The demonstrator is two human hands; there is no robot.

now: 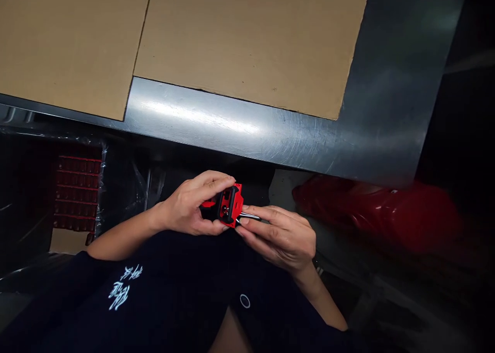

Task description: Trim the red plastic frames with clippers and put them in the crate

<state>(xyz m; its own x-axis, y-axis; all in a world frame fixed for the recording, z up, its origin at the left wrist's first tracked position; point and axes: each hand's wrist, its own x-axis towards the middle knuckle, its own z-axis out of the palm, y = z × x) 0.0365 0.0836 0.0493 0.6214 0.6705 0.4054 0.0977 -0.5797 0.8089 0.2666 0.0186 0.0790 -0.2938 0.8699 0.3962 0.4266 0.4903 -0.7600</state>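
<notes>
My left hand is wrapped around a small red and black plastic part, thumb along its upper edge and fingers below. The part has a red plate on its right side and a black frame with openings. From the right, my right hand pinches a thin, shiny metal tool that looks like tweezers. Its tip meets or lies close to the red plate; I cannot tell which. Both hands are in front of my body, just below the table edge.
A metal table partly covered with cardboard sheets runs across the top. Left of me, several red parts stand in rows in a plastic-lined container. A large red plastic bag lies at the right, under the table.
</notes>
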